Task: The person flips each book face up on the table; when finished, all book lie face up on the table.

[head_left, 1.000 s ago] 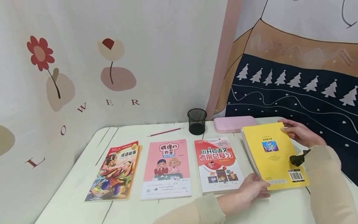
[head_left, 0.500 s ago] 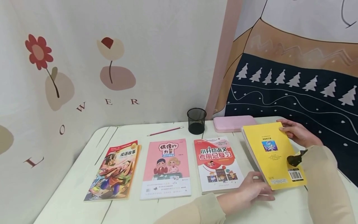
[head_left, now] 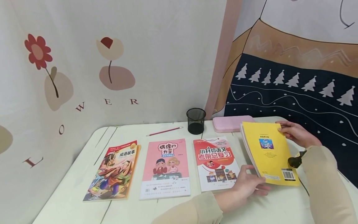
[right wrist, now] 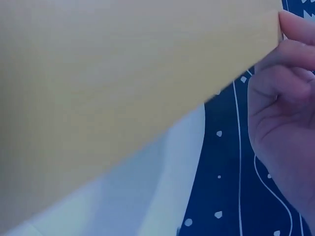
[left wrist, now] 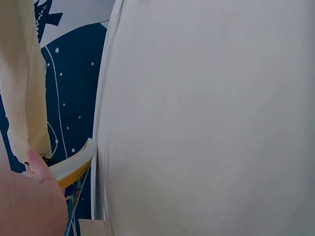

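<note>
A yellow book [head_left: 268,151] shows its back cover with a barcode and is held tilted over the right end of the white table [head_left: 123,133]. My left hand [head_left: 251,182] grips its near left corner, with the thumb on the page edges [left wrist: 74,164]. My right hand [head_left: 285,129] pinches the far right corner, and the yellow cover [right wrist: 123,83] fills the right wrist view beside my fingers [right wrist: 290,93]. Left of it lie three books in a row: a red and white one [head_left: 216,163], a pink one [head_left: 166,168] and a comic-cover one [head_left: 114,171].
A black mesh pen cup [head_left: 196,121], a pink case [head_left: 230,123] and a red pencil [head_left: 165,131] lie along the table's far edge. Patterned cloth hangs behind the table and on the right. A black wrist camera [head_left: 296,161] sits on my right sleeve.
The yellow book has come up off the table and shifted slightly left and away. My left hand has moved under its near corner; the right hand keeps its hold.
</note>
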Demonstrator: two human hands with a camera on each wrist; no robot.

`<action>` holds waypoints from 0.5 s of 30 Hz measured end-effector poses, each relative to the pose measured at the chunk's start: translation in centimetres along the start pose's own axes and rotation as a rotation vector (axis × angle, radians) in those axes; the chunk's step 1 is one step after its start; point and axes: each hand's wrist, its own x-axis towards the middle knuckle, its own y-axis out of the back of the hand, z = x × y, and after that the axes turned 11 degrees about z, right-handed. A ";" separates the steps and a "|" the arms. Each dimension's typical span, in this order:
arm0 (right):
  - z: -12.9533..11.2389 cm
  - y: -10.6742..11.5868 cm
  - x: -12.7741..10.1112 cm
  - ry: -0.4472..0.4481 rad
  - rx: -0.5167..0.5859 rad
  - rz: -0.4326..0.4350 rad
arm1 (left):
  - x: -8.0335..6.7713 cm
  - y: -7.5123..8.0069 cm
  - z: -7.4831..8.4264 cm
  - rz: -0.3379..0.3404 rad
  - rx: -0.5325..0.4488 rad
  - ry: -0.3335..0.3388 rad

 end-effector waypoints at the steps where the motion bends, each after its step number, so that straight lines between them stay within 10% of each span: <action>1: 0.0 0.0 0.0 0.010 -0.053 0.008 | 0.0 0.1 0.1 -0.003 0.003 -0.006; 7: -0.5 0.2 -0.3 0.056 -0.308 0.030 | 0.0 0.5 0.9 0.004 0.077 -0.063; 15: -1.2 1.1 -0.9 0.068 -0.338 0.025 | 0.6 1.2 2.1 0.044 0.155 -0.089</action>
